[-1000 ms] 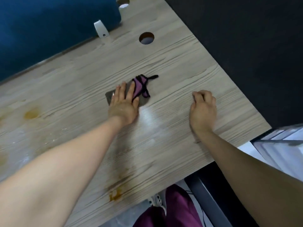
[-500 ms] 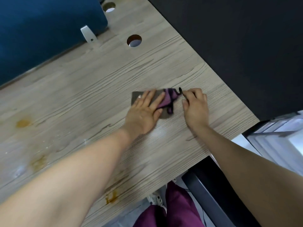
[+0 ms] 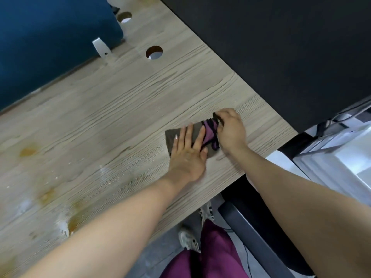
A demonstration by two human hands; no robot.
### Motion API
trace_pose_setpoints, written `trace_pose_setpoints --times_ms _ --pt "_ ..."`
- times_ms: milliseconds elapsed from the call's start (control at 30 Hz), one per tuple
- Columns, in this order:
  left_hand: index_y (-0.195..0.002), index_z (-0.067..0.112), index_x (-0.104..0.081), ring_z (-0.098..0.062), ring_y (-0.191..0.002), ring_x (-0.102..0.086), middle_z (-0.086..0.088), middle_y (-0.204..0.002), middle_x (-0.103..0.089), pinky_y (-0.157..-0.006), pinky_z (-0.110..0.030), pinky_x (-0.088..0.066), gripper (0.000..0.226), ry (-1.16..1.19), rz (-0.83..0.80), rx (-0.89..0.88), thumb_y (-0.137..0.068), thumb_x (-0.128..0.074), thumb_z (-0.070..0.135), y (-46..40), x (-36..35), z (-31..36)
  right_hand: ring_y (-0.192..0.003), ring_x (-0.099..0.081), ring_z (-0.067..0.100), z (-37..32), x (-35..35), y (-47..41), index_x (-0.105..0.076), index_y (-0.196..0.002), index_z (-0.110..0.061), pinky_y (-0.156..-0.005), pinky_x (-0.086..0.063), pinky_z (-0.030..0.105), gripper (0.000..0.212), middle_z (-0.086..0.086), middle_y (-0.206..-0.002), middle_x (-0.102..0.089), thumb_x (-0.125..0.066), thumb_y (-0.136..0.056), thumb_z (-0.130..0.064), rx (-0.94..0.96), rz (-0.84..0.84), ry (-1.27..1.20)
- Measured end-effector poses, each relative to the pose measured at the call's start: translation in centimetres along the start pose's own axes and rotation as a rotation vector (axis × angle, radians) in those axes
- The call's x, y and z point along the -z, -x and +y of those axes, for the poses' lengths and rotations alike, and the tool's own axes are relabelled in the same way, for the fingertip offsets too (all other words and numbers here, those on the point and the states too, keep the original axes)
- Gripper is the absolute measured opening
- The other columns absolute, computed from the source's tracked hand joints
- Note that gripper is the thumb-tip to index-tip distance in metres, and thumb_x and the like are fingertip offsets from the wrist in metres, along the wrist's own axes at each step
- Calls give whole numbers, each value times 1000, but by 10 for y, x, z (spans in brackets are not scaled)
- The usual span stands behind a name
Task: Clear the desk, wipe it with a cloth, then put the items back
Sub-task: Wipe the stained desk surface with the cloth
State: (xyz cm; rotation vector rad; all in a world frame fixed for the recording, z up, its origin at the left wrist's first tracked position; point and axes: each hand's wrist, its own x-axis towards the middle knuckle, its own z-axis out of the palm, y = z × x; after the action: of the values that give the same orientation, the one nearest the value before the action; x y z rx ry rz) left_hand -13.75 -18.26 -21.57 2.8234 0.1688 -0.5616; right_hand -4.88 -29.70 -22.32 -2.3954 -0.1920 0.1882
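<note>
Near the right front corner of the bench [image 3: 124, 109], my cloth [image 3: 170, 137] lies flat on pale grey-brown wood with long dark grain lines. It is a thin, dull grey-brown rectangle with a purple patch edged in black cord at its right end. My left hand [image 3: 187, 155] presses on it with straight, spread fingers, palm down. My right hand [image 3: 230, 129] sits just beside it, fingers curled and pinching the black-corded purple end of the cloth.

Orange-brown stains [image 3: 27, 151] and whitish specks mark the wood to the left and toward the near edge. Two round holes [image 3: 154, 52] are cut through the top at the back. A deep blue panel [image 3: 50, 41] with a rounded corner stands along the rear edge, held by a small pale metal bracket [image 3: 100, 48]. Past the right edge is a matt black surface [image 3: 281, 47], and lower right a white, boxy, hard-edged unit [image 3: 341, 157]. Below the front edge I see my magenta trousers [image 3: 216, 255] and a pale shoe [image 3: 188, 239].
</note>
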Motion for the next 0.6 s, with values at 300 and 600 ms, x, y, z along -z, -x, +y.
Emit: trace_pose_setpoints --times_ms 300,600 --pt "-150 16 -15 -24 -144 -11 -4 -158 -2 -118 -33 -12 65 279 105 -90 -95 -48 23 26 20 -25 -98 -54 26 -39 16 43 -53 -115 -3 -73 -36 25 36 15 -115 -59 -52 -95 -33 -372 -69 -123" --pt "-145 11 -28 -28 -138 -25 -7 -153 -20 -113 -36 -24 60 286 231 117 -90 -50 15 58 31 -86 -92 -60 24 -90 11 40 -59 -98 -8 -70 -45 26 24 7 -98 -62 -68 -76 -5 -421 -140 -417"
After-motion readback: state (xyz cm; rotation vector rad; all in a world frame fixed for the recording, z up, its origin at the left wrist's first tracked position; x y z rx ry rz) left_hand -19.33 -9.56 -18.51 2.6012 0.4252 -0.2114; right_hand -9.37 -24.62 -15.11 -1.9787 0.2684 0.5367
